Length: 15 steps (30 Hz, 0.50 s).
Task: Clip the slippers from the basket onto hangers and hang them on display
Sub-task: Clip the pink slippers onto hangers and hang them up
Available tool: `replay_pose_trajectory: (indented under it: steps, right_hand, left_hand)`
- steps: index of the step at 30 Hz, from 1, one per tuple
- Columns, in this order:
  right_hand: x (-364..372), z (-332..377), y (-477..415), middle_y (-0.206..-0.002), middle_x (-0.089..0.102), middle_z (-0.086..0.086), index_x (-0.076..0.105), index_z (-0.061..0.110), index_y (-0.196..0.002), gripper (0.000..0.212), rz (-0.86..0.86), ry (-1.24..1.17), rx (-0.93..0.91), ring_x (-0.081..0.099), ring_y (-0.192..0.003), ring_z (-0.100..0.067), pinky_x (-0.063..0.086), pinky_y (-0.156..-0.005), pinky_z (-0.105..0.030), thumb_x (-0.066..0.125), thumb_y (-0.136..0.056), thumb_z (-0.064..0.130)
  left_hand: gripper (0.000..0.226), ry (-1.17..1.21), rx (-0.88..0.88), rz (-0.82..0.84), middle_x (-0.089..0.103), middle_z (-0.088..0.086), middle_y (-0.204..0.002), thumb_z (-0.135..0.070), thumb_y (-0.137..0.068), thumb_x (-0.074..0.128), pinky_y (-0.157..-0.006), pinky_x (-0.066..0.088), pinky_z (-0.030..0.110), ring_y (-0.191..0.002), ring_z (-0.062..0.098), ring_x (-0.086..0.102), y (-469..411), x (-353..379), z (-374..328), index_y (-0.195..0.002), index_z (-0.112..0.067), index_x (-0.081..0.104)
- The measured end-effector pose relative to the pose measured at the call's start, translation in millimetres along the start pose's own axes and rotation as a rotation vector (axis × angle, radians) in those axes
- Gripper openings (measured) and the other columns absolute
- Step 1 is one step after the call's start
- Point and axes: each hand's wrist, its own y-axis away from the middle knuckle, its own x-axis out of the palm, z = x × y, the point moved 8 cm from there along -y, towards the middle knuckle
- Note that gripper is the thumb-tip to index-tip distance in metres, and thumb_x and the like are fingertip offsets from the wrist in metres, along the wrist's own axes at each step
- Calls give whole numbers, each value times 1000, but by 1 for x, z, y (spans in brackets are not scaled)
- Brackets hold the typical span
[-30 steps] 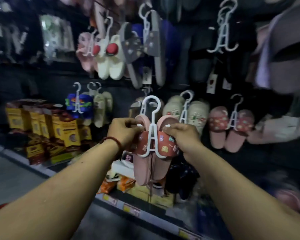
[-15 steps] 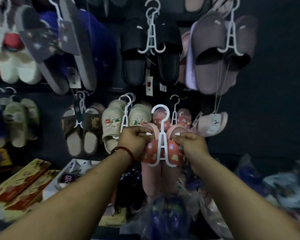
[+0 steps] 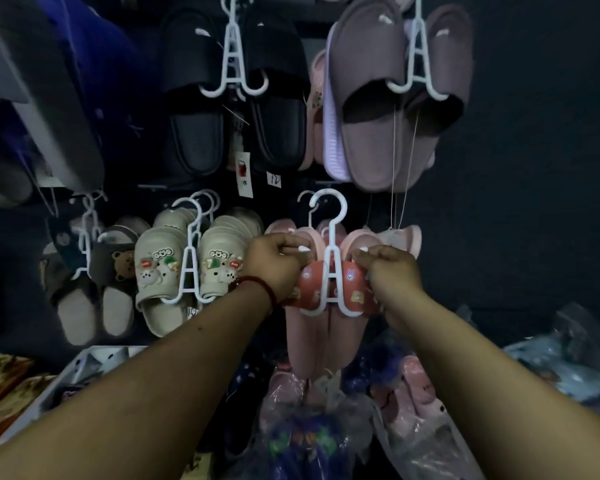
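Dark wall [image 3: 534, 168], pink slippers [image 3: 305, 341] between left hand [image 3: 274, 265], right hand [image 3: 392, 275] fingers [image 3: 364, 253].

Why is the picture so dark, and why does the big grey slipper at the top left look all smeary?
Head view: dim light leaves the wall nearly black; the grey slipper at the frame's edge is smeared by blur; the pink slippers and hanger in the middle look sharp.

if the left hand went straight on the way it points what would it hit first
Likely the hanging pink slippers right behind the held pair that the left hand grips; depth is unclear.
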Motion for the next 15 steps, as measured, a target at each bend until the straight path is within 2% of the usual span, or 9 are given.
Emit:
replay_pose_trajectory:
  steps: [3,6,8,9,12,15]
  right_hand:
    - [5,-9,-25,-89,74,-9,71,13,-95,8,-2,27,27,71,-84,-28,60,-80,-39,70,-92,20]
    - [20,-21,-59,-84,74,-12,72,11,-83,12,1,102,8,72,-83,-33,60,-83,-49,73,-86,23]
    - [32,-28,-84,-88,74,-12,70,12,-80,13,-5,132,-6,70,-86,-34,59,-86,-49,74,-85,24]
    - [37,-31,-98,-93,73,-12,69,13,-81,13,-13,146,-18,70,-89,-34,58,-88,-48,75,-85,24]
    - [51,-38,-137,-105,72,-14,70,5,-98,24,-40,229,-65,68,-98,-33,56,-93,-42,73,-88,27]
    - [63,-49,-170,-123,67,-19,64,3,-126,48,-88,263,-86,65,-110,-36,54,-97,-44,70,-90,34]
  left_hand:
    - [15,-44,-15,-12,76,-1,-78,-8,-77,77,-70,61,32,-77,20,73,-23,9,10,-75,-23,77]
    - [11,-110,-37,-31,76,2,-85,-12,-74,80,-75,62,33,-79,19,72,-51,13,28,-76,-22,77]
    - [7,-154,-40,-42,75,4,-85,-13,-76,79,-67,60,23,-74,15,69,-72,14,38,-80,-19,77]
    - [7,-184,-29,-57,75,5,-85,-17,-76,80,-66,60,23,-74,16,69,-83,15,41,-82,-16,77]
    - [20,-263,-12,-84,76,6,-89,-28,-68,78,-84,59,37,-88,24,71,-119,21,55,-84,-16,79]
    - [11,-320,1,-99,76,9,-96,-17,-78,75,-90,56,37,-96,25,70,-152,33,73,-89,-15,79]
